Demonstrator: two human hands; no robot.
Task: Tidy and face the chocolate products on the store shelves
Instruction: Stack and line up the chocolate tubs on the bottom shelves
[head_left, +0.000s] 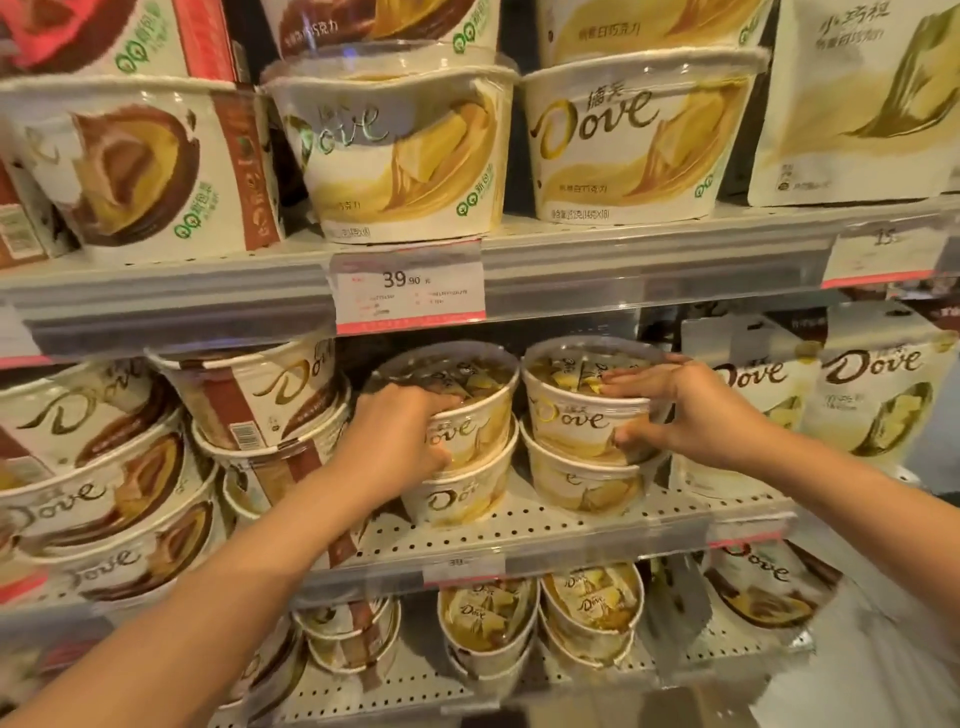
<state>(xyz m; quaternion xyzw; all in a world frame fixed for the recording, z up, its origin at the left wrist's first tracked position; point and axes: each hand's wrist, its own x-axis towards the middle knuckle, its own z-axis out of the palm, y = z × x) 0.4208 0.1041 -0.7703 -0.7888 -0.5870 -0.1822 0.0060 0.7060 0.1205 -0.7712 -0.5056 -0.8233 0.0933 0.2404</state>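
Our left hand (400, 436) grips the top tub (467, 410) of the left stack on the middle shelf (519, 525), fingers curled over its rim. Our right hand (691, 410) pinches the neighbouring top tub (576, 410), fingers across the clear lid, thumb on its side. Each tub sits on another tub just beneath. Brown-banded tubs (260, 395) crowd the left; white pouches (878, 400) stand right. A price tag (410, 286) hangs above.
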